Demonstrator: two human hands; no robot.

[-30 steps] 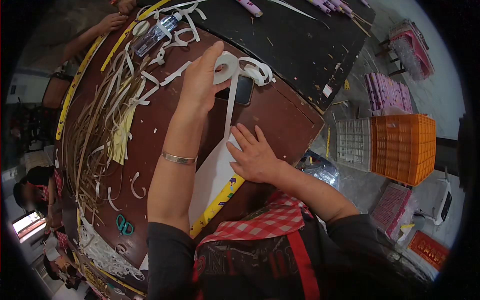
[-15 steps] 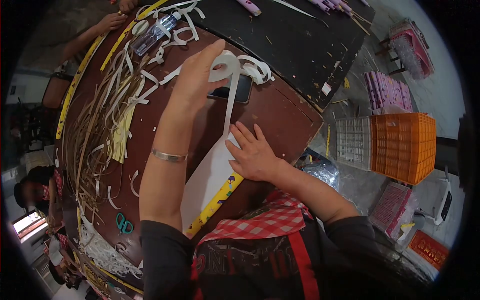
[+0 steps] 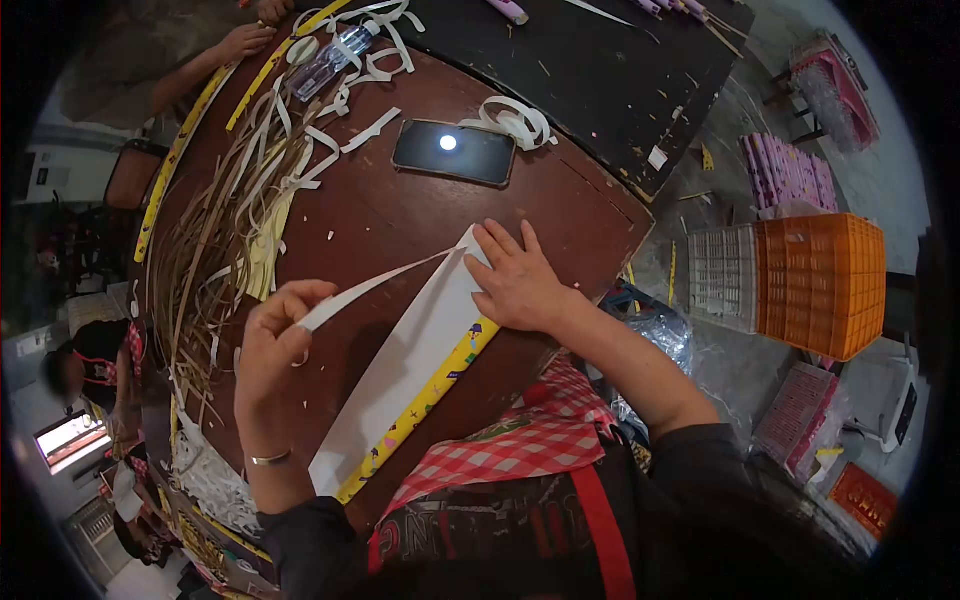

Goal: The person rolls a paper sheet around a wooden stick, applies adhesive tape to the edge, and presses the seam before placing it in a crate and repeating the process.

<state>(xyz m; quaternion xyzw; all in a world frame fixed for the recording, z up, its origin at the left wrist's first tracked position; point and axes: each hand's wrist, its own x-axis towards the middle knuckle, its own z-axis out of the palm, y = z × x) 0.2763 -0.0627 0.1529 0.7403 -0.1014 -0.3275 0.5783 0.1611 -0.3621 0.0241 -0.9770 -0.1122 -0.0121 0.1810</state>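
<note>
A long white sheet with a yellow patterned strip along its near edge lies slantwise on the brown table. Fingers spread, my right hand presses flat on the sheet's far end. A narrow white tape runs from that end to my left hand, which pinches it between thumb and fingers, left of the sheet. Whether the rest of the roll is in my left palm is hidden. A phone lies beyond the sheet, beside loose white tape loops.
Brown strips, white scraps and a bottle cover the table's left side. Another person's hand rests at the far left edge. A black table adjoins behind. Orange crates stand on the floor at right.
My left hand has swung from above the phone down to the left, pulling the tape across the sheet's far side. The phone is now uncovered. My right hand stays on the sheet.
</note>
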